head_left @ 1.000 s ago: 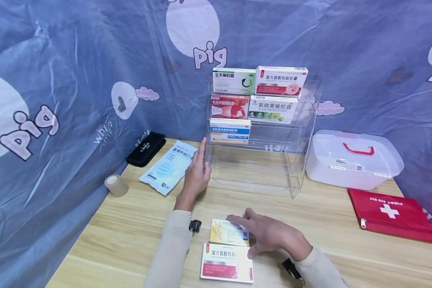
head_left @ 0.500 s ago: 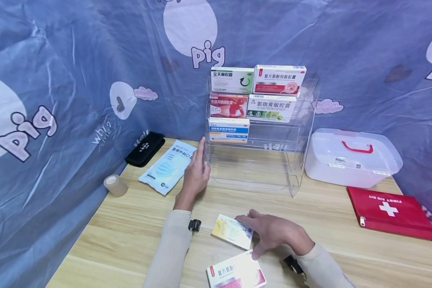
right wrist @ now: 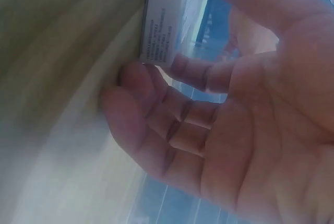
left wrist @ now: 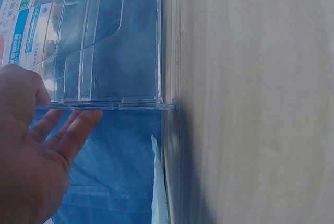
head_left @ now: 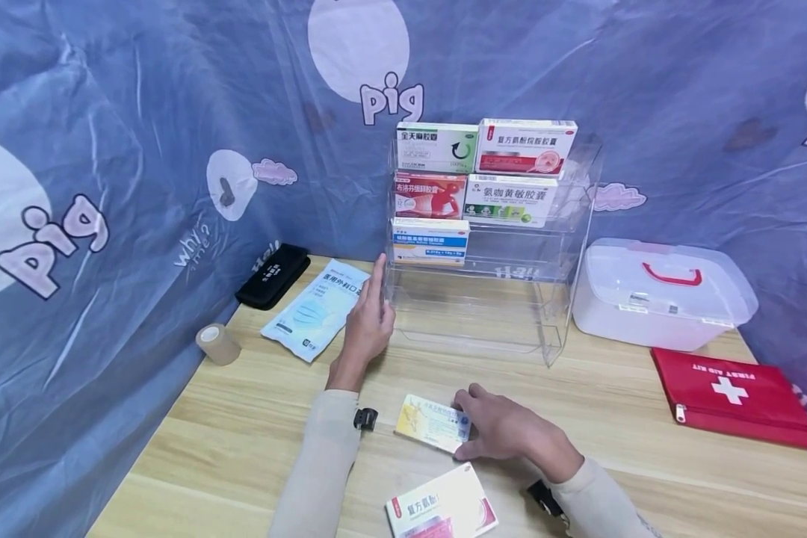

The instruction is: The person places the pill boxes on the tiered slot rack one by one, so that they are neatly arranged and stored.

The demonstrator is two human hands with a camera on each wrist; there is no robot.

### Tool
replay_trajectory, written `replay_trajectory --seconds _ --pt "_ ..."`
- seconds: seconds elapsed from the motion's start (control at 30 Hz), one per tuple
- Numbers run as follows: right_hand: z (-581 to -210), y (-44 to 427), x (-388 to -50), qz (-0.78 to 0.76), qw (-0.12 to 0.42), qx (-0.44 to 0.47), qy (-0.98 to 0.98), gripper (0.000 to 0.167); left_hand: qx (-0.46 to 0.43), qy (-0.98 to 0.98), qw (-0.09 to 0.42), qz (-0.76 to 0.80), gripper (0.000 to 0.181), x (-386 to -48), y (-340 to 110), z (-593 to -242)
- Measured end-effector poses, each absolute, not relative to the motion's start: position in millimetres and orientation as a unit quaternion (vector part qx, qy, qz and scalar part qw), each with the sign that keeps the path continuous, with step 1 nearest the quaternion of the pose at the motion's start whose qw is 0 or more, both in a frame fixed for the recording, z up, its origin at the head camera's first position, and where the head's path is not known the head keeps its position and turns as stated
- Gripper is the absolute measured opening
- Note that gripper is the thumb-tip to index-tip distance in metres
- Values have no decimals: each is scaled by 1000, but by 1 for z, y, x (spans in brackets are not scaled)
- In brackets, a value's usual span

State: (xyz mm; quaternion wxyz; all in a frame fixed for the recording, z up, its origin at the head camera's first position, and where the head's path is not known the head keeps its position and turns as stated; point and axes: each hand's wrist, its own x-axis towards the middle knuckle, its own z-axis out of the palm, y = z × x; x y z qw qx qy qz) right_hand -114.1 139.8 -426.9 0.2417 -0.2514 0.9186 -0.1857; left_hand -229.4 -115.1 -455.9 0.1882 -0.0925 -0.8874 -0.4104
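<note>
My left hand (head_left: 368, 321) holds the left side panel of a clear tiered display rack (head_left: 471, 336). In the left wrist view, the thumb lies on one side of the panel (left wrist: 109, 103) and the fingers on the other. My right hand (head_left: 511, 430) grips the right end of a yellow-and-white medicine box (head_left: 430, 422), low over the table, between thumb and curled fingers. The right wrist view shows this box's printed narrow side (right wrist: 162, 31) by the fingertips. Nearer me lies a red-and-white medicine box (head_left: 437, 504), tilted askew and cut off by the view's lower edge.
Several medicine boxes (head_left: 507, 200) fill upper tiers of the rack. To its right are a lidded plastic case (head_left: 666, 299) and a red first aid pouch (head_left: 733, 400). A mask packet (head_left: 316, 310), black case (head_left: 272, 276) and tape roll (head_left: 218, 344) are at left.
The yellow-and-white box has turned askew and moved slightly right with my right hand. The red-and-white box was turned and shifted toward me; my thumb has left it. My left hand stays put.
</note>
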Motion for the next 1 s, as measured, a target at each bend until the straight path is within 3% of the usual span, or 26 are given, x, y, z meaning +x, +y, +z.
replay_trajectory --seconds 0.47,0.8,1.0 --pt "-423 149 -121 -191 195 -247 930 56 -99 -888 188 -409 95 -230 -117 -457" --pt "-419 154 -130 -270 123 -285 911 32 -98 -889 191 -405 93 -230 -116 -456" --pt "-409 164 -137 -328 111 -277 896 31 -97 -889 189 -405 96 -229 -116 -457"
